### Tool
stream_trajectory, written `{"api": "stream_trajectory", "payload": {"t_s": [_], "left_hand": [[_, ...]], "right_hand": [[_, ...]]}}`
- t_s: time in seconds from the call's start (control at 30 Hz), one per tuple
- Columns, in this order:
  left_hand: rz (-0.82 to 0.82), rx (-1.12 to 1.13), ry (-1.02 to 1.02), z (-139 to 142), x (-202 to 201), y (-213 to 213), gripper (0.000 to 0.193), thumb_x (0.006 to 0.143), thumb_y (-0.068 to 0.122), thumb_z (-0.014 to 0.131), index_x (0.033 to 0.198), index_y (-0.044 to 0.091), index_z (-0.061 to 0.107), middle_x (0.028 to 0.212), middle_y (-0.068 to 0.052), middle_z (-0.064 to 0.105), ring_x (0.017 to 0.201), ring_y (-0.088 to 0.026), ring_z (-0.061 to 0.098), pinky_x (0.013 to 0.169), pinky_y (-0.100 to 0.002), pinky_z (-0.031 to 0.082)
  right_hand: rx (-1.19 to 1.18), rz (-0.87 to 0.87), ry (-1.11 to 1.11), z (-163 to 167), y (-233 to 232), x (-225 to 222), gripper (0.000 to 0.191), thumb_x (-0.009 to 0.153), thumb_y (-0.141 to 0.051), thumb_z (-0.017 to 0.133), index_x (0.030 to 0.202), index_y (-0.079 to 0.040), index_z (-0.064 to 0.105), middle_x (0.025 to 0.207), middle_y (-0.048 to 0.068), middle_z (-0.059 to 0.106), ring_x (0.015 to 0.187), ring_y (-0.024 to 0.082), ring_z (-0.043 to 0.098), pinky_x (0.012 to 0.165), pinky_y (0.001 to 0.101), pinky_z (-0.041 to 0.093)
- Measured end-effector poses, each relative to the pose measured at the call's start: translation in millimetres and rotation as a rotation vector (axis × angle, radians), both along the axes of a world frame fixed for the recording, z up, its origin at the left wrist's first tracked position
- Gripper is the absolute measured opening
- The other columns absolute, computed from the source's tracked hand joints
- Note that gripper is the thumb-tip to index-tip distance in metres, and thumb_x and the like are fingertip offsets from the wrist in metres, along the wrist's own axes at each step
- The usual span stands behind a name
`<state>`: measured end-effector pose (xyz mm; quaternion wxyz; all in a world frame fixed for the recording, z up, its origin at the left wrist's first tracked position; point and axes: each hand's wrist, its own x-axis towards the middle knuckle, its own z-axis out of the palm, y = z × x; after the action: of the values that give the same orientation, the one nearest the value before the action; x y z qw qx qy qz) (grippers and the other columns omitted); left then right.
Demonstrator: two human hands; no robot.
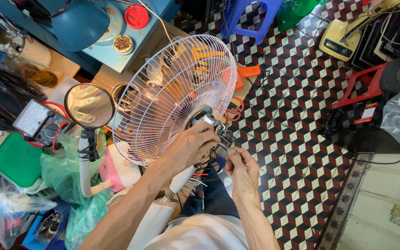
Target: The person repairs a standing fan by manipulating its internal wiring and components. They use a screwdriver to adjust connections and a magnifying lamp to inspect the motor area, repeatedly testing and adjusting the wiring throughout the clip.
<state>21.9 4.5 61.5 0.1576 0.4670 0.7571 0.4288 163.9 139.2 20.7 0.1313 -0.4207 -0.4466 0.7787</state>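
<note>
Behind the white fan guard point(174, 95), the left hand point(188, 147) grips the motor point(208, 121); the right hand point(240, 167) pinches its wires point(227, 140).

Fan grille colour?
White wire grille, held by the left hand; head view.

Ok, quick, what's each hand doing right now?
Left hand: closed around the fan's motor hub behind the white wire grille.
Right hand: fingertips pinched on a small part by the hub; what it is cannot be told.

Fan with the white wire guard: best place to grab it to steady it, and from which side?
Grip the white fan at its white neck below the motor, from the left. The neck is a solid narrow stem; the guard is thin wire, and both hands, left hand and right hand, crowd the motor.
</note>
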Motion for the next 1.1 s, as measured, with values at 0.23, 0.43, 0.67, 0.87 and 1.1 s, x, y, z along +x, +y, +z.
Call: {"api": "stream_trajectory", "payload": {"t_s": [0.23,0.43,0.67,0.87,1.1], "left_hand": [[0.257,0.044,-0.109,3,17,-3,0.023,0.094,0.019,0.068,0.111,0.004,0.066,0.095,-0.008,0.068,0.087,-0.025,0.07,0.073,-0.037,0.057],[0.638,-0.257,-0.637,3,53,-4,0.031,0.089,0.031,0.072,0.111,0.009,0.068,0.079,-0.013,0.076,0.073,-0.027,0.076,0.068,-0.036,0.056],[0.744,0.018,-0.072,-16,64,6,0.029,0.077,0.029,0.084,0.094,0.008,0.076,0.08,-0.01,0.071,0.081,-0.027,0.063,0.08,-0.042,0.044],[0.791,0.01,-0.143,-35,64,9,0.019,0.077,0.025,0.085,0.089,0.012,0.078,0.078,-0.006,0.071,0.078,-0.024,0.063,0.081,-0.041,0.041],[0.835,0.071,-0.129,-44,64,7,0.018,0.074,0.021,0.086,0.087,0.012,0.077,0.081,-0.007,0.069,0.08,-0.027,0.061,0.08,-0.039,0.044]], "right_hand": [[0.064,0.051,0.042,12,2,3,0.016,0.097,-0.013,0.064,0.098,0.002,0.066,0.082,0.009,0.067,0.067,0.013,0.059,0.06,0.0269,0.048],[0.05,0.091,0.043,19,7,-4,0.015,0.097,-0.012,0.061,0.102,0.002,0.065,0.093,0.014,0.072,0.077,0.019,0.067,0.067,0.0306,0.052],[0.23,0.207,-0.002,27,6,-12,0.023,0.098,-0.016,0.064,0.111,0.002,0.07,0.094,0.009,0.072,0.078,0.014,0.064,0.068,0.027,0.051],[0.513,0.361,-0.227,39,-3,-28,0.021,0.095,-0.017,0.068,0.107,-0.001,0.073,0.087,0.0,0.073,0.071,0.006,0.06,0.062,0.0213,0.048],[0.78,0.5,-0.316,42,-10,-30,0.018,0.094,-0.017,0.069,0.102,-0.002,0.074,0.072,0.001,0.067,0.059,0.007,0.053,0.05,0.0253,0.044]]}}
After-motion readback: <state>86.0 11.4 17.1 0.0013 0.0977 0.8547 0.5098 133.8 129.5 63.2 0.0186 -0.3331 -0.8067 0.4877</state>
